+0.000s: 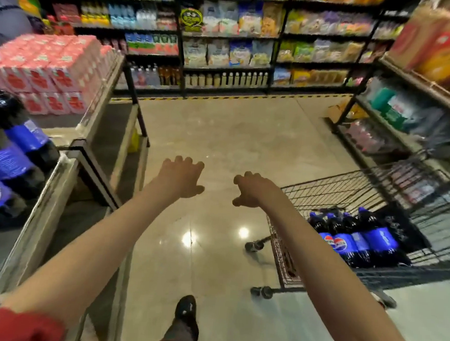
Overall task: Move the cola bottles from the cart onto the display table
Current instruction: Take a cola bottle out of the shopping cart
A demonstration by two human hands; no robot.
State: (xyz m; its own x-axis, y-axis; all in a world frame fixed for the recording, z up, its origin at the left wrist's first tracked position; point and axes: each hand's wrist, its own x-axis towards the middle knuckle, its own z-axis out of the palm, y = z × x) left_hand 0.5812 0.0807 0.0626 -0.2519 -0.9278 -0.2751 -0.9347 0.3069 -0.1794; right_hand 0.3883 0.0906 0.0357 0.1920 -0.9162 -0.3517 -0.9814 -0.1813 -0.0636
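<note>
Several cola bottles [356, 239] with blue labels and blue caps lie in the black wire cart [330, 190] at the right. More cola bottles [17, 142] of the same kind lie on the display table [57, 183] at the left. Both my arms reach forward over the floor between table and cart. My left hand [182, 177] hangs with loose, spread fingers and holds nothing. My right hand [250, 189] is just left of the cart's near corner, fingers loosely curled downward, also empty.
Pink drink cartons [48, 72] are stacked on the table's far end. Stocked shelves [226, 38] line the back wall and a rack [407, 107] stands behind the cart. Glossy floor [220, 143] lies between. My dark shoe [186, 310] is below.
</note>
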